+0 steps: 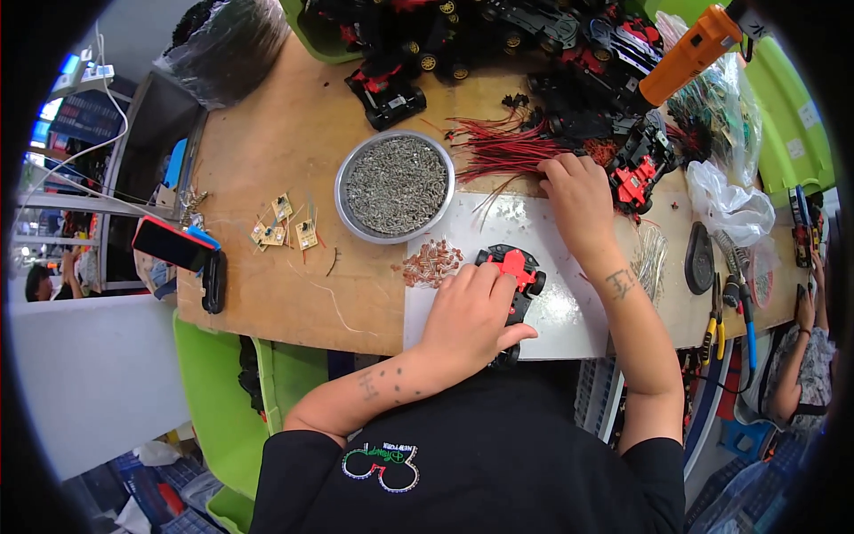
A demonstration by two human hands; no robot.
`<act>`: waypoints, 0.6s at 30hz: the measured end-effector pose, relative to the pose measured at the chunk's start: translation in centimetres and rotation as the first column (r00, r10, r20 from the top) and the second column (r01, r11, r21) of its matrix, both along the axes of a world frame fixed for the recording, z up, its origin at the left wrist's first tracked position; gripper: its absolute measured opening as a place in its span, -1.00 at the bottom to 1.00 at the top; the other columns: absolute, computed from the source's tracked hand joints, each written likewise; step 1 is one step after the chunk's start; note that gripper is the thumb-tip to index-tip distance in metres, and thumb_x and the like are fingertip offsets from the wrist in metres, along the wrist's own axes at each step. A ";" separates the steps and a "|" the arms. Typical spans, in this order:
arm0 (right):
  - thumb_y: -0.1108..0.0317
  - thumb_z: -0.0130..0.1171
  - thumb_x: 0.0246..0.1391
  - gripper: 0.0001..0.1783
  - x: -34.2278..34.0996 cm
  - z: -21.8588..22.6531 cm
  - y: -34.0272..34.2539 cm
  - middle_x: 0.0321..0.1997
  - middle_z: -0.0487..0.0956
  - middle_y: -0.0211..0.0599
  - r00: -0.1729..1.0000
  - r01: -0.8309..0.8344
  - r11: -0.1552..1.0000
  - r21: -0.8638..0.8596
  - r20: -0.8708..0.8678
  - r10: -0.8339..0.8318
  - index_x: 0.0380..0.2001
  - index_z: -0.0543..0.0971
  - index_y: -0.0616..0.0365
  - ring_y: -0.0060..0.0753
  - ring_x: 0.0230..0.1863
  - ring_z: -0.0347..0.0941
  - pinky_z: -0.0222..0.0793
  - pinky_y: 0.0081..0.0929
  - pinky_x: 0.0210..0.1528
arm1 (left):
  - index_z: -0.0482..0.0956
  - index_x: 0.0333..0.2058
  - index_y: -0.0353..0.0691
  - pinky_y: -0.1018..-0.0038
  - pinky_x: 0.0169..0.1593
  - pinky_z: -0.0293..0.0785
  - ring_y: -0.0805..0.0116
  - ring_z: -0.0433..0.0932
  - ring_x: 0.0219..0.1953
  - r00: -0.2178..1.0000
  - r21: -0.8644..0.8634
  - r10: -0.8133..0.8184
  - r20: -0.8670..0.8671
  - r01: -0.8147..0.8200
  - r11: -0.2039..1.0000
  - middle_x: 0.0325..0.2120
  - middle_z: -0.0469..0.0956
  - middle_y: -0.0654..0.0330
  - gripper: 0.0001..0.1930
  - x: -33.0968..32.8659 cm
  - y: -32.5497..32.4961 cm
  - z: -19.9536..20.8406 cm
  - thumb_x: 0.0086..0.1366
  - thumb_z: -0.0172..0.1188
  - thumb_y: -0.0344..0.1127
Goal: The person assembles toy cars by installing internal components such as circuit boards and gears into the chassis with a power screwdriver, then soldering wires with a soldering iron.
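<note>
My left hand (pixel 470 313) rests on a black and red toy car chassis (pixel 518 271) that lies on a white sheet (pixel 498 222) at the near edge of the wooden table; it holds the chassis down. Farther back, my right hand (pixel 576 194) reaches to a bundle of red wires (pixel 498 147), fingers curled on the wire ends. What it grips is partly hidden. A small heap of reddish parts (pixel 429 263) lies left of the chassis.
A round metal bowl of small screws (pixel 395 185) stands behind the sheet. Small circuit boards (pixel 285 227) and a phone (pixel 171 243) lie left. Many toy car chassis (pixel 498 36), an orange power screwdriver (pixel 689 53), plastic bags and pliers (pixel 731 303) crowd the back and right. Another person (pixel 796 374) sits at right.
</note>
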State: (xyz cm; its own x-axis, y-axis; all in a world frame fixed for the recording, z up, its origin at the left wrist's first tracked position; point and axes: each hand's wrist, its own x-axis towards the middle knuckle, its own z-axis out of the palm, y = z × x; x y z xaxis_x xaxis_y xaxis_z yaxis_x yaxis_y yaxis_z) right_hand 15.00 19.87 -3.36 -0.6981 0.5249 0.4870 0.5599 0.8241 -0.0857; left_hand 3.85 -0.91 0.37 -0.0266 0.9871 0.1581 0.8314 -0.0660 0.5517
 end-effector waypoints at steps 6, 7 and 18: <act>0.43 0.28 -0.06 -0.87 0.3 1.0 -1.7 -0.35 0.57 -0.34 0.979 -0.052 0.999 -0.015 -0.199 0.048 -0.38 0.56 0.07 -0.21 -0.25 0.47 0.34 -0.26 -0.20 | 0.46 -0.19 -0.27 0.25 -0.13 0.45 0.08 0.41 -0.18 0.988 -0.101 0.078 -0.135 -0.092 0.991 -0.24 0.43 0.07 -0.48 2.1 0.4 -0.4 -0.08 0.48 -0.18; 0.45 0.29 -0.06 -0.87 0.4 1.2 -2.0 -0.37 0.57 -0.32 0.964 -0.067 0.998 -0.006 -0.259 0.063 -0.38 0.55 0.08 -0.20 -0.27 0.48 0.34 -0.26 -0.21 | 0.45 -0.19 -0.28 0.26 -0.14 0.46 0.07 0.42 -0.17 0.987 -0.108 0.097 -0.129 -0.111 0.988 -0.23 0.43 0.06 -0.51 2.2 0.5 -0.5 -0.06 0.46 -0.24; 0.33 0.15 0.24 -0.76 4.1 3.1 -6.8 -0.42 0.63 -0.17 0.971 0.052 0.598 -0.800 -0.100 -0.219 -0.13 0.58 0.25 -0.30 -0.43 0.56 0.46 -0.38 -0.30 | 0.40 0.01 -0.27 0.50 -0.06 0.46 0.47 0.46 -0.14 0.321 -0.212 0.262 0.910 -0.182 0.960 -0.23 0.44 0.23 -0.54 -2.2 -1.7 -1.1 0.18 0.36 -0.39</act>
